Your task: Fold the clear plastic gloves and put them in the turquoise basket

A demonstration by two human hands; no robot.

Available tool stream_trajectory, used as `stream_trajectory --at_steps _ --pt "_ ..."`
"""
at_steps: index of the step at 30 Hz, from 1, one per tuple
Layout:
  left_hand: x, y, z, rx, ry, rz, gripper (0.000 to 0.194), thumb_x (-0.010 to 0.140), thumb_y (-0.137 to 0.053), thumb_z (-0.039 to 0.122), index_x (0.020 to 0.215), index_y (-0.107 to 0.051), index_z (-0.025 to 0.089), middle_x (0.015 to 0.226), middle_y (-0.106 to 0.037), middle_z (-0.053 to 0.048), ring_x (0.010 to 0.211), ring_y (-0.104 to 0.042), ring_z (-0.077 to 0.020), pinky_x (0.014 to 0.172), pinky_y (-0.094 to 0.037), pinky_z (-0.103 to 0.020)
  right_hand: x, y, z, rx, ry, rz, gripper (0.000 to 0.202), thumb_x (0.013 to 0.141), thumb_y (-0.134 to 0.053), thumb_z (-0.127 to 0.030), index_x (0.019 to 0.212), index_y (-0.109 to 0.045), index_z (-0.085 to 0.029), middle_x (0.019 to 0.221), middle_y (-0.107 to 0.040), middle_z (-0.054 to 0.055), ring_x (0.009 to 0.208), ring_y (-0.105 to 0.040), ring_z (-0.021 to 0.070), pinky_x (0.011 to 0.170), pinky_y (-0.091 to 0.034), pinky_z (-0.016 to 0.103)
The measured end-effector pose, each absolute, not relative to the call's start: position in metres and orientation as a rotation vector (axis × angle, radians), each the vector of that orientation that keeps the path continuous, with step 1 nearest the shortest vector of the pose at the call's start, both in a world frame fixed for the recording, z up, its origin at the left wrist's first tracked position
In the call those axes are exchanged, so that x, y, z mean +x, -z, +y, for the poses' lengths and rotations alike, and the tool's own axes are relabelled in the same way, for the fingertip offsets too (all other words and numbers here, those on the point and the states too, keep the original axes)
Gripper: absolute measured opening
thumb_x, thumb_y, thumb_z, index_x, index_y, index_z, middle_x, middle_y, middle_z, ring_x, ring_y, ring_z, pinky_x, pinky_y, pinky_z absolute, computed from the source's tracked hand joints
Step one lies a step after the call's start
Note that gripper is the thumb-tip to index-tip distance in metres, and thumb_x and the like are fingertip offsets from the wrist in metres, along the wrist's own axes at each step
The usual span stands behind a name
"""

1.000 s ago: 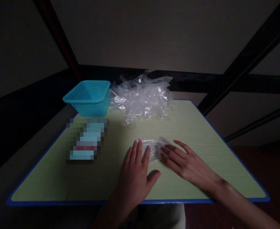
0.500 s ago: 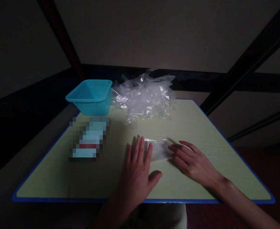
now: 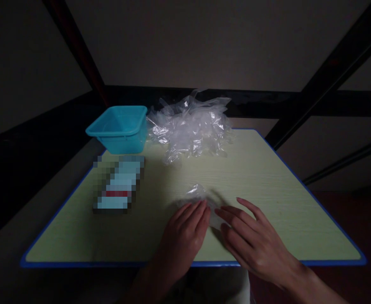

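A thin, clear disposable plastic glove (image 3: 196, 192), crumpled and partly folded, lies on the table between my hands. My left hand (image 3: 187, 230) is closed on its near left part, fingers bent and pressed together. At its right edge, the fingertips of my right hand (image 3: 256, 242) grip the film, the little finger raised apart. My right thumb is hidden. Much of the glove's near side is covered by the hands, so its full shape cannot be made out.
A heap of clear plastic gloves (image 3: 194, 126) lies at the back of the table (image 3: 267, 177), which has a blue rim. Left of the heap stands a turquoise plastic basket (image 3: 122, 141). A pixelated flat oblong object (image 3: 122, 181) lies in front of the basket.
My left hand has gone from flat and spread to closed on the film. The glove has shifted nearer and bunched up, losing its flat rectangle. My right hand has come slightly nearer and left.
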State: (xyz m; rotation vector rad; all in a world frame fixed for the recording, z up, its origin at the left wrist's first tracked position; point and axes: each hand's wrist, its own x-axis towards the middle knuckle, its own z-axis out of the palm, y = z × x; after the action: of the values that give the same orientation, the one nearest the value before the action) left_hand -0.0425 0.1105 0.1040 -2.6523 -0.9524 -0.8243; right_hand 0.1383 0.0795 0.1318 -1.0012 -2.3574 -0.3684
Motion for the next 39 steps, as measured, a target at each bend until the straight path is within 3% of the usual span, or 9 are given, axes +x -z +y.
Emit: stream_trajectory --at_steps 7,11,15,19,23,26,30,35,39 --pt "-0.042 -0.115 0.117 -2.744 1.01 -0.821 0.026 0.088 -0.039 0.007 0.087 -0.065 0.011 0.089 -0.072 -0.008 0.082 -0.067 -0.0178 0.075 -0.056 -0.031 0.135 -0.146 0.079 -0.959 0.156 -2.306 0.018 0.085 -0.046 -0.01 0.077 -0.061 -0.016 0.093 -0.069 0.006 0.091 -0.061 0.0149 0.105 -0.031 0.039" --pt "-0.045 -0.123 0.117 -2.926 0.951 -0.871 0.025 0.088 -0.04 0.01 0.084 -0.065 0.013 0.082 -0.072 -0.006 0.073 -0.067 -0.0178 0.068 -0.056 -0.031 0.144 -0.161 0.086 -0.93 -0.143 -2.272 0.015 0.083 -0.053 -0.024 0.091 -0.062 -0.014 0.098 -0.068 0.011 0.097 -0.062 0.0185 0.102 -0.035 0.039" --pt "-0.049 -0.132 0.114 -3.072 0.944 -0.948 0.022 0.086 -0.044 0.011 0.082 -0.066 0.015 0.079 -0.071 -0.006 0.069 -0.066 -0.0158 0.068 -0.053 -0.027 0.163 -0.172 0.103 -0.938 -0.809 -2.165 0.045 0.089 -0.039 -0.054 0.11 -0.06 -0.02 0.105 -0.068 0.009 0.102 -0.061 0.0206 0.091 -0.045 0.037" --pt "-0.05 -0.145 0.106 -3.149 1.071 -1.111 0.023 0.084 -0.047 0.014 0.079 -0.069 0.018 0.073 -0.071 -0.004 0.061 -0.063 -0.0137 0.061 -0.048 -0.023 0.173 -0.164 0.123 -0.809 -1.68 -1.814 0.07 0.08 -0.03 -0.073 0.107 -0.066 -0.021 0.112 -0.066 0.009 0.107 -0.058 0.0227 0.096 -0.04 0.036" --pt "-0.049 -0.158 0.107 -3.075 1.243 -1.625 0.024 0.08 -0.05 0.024 0.07 -0.071 0.02 0.064 -0.07 -0.001 0.06 -0.062 -0.0158 0.056 -0.044 -0.023 0.164 -0.144 0.136 -0.716 -2.155 -1.286 0.071 0.069 -0.043 -0.079 0.097 -0.07 -0.019 0.098 -0.071 0.009 0.094 -0.065 0.021 0.087 -0.045 0.033" --pt "-0.05 -0.159 0.122 -3.112 1.37 -2.216 0.034 0.075 -0.049 0.035 0.051 -0.065 0.017 0.047 -0.061 -0.001 0.051 -0.058 -0.0159 0.048 -0.039 -0.022 0.153 -0.135 0.139 -0.708 -2.233 -1.043 0.066 0.064 -0.05 -0.078 0.082 -0.071 -0.018 0.08 -0.072 0.006 0.076 -0.067 0.0168 0.078 -0.048 0.028" --pt "-0.05 -0.145 0.143 -2.789 1.966 -2.848 0.028 0.06 -0.059 0.042 0.053 -0.064 0.015 0.049 -0.062 -0.002 0.051 -0.06 -0.0166 0.054 -0.046 -0.025 0.144 -0.129 0.141 -0.737 -2.185 -0.916 0.062 0.066 -0.054 -0.073 0.082 -0.069 -0.015 0.072 -0.07 0.006 0.065 -0.065 0.0141 0.073 -0.05 0.029" --pt "-0.046 -0.131 0.147 -2.339 2.299 -3.085 0.026 0.052 -0.068 0.04 0.054 -0.064 0.015 0.05 -0.063 -0.003 0.049 -0.061 -0.016 0.053 -0.047 -0.025 0.137 -0.124 0.14 -1.023 -1.918 -0.957 0.032 0.06 -0.079 -0.036 0.083 -0.07 -0.016 0.075 -0.068 0.002 0.064 -0.062 0.0098 0.066 -0.052 0.023" --pt "-0.045 -0.129 0.145 -2.309 2.389 -3.105 0.028 0.052 -0.07 0.041 0.055 -0.063 0.014 0.05 -0.063 -0.002 0.048 -0.062 -0.0172 0.053 -0.049 -0.028 0.13 -0.122 0.139 -1.105 -1.815 -1.091 0.023 0.061 -0.079 -0.032 0.076 -0.07 -0.016 0.07 -0.066 -0.001 0.058 -0.058 0.0067 0.058 -0.05 0.02"
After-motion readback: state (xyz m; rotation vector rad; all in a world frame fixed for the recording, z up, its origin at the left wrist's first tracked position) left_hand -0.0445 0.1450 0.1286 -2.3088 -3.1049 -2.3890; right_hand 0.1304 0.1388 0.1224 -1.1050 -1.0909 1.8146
